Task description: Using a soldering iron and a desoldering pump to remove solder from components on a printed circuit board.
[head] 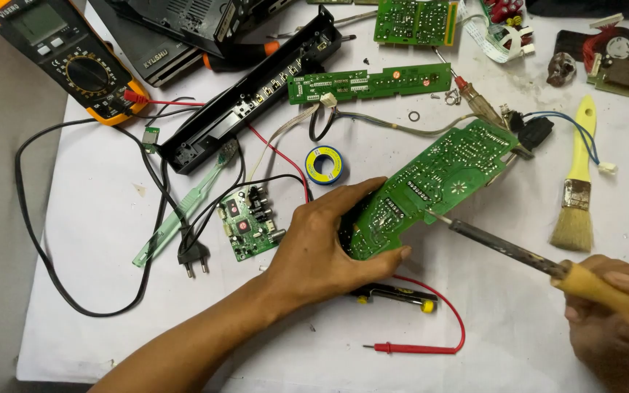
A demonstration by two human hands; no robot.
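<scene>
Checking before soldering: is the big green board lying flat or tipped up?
Tipped up: the left hand props the board at its near end.

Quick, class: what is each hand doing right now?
Left hand: gripping the green circuit board.
Right hand: closed around the soldering iron.

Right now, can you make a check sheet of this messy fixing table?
Surface: white sheet, stained.
Job's things: green circuit board tilted up; soldering iron tip touching its edge.
Clutter: paintbrush, solder reel, toothbrush, small boards, multimeter.
Hands: left hand grips board; right hand holds iron's yellow handle.
Cables: red probe lead, black mains cord with plug.
Surroundings: grey floor at left.
</scene>
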